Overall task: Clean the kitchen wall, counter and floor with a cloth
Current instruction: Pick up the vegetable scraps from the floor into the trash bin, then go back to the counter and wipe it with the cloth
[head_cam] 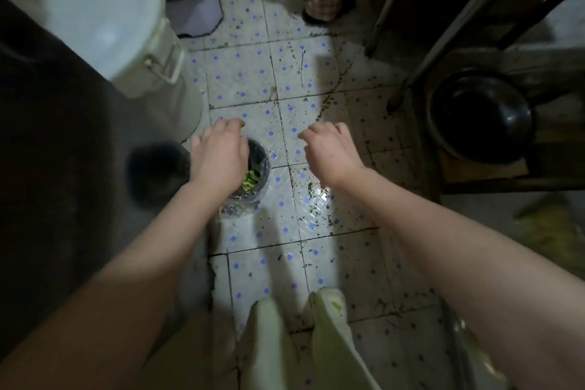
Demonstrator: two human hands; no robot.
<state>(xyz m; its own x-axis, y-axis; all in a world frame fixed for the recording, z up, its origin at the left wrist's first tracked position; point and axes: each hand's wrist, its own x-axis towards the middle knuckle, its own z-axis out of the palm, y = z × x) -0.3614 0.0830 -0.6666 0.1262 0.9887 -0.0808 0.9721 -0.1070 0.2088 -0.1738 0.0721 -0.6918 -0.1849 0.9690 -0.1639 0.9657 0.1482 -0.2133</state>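
Your left hand (pixel 218 158) sits over the little bin (pixel 261 157), maybe to move it off the dirty floor (pixel 253 79); I cannot tell if it grips. Your right hand (pixel 329 152) hangs loose, holding nothing. No cloth shows.

Your floor (pixel 316 250) is pale tile dotted with small blue squares, flecked all over with dark specks and grimy along the grout lines. Toward its left edge stands a small dark bin (pixel 260 152) lined with clear plastic, with green scraps (pixel 251 180) inside. Just beyond it are a big pale drum (pixel 152 63) and a lilac-grey container (pixel 196 9). Thin metal legs (pixel 399 95) come down by the right edge, another person's dark shoes (pixel 316 15) stand at the far edge, and your pale green slippers (pixel 332 320) are at the near edge.
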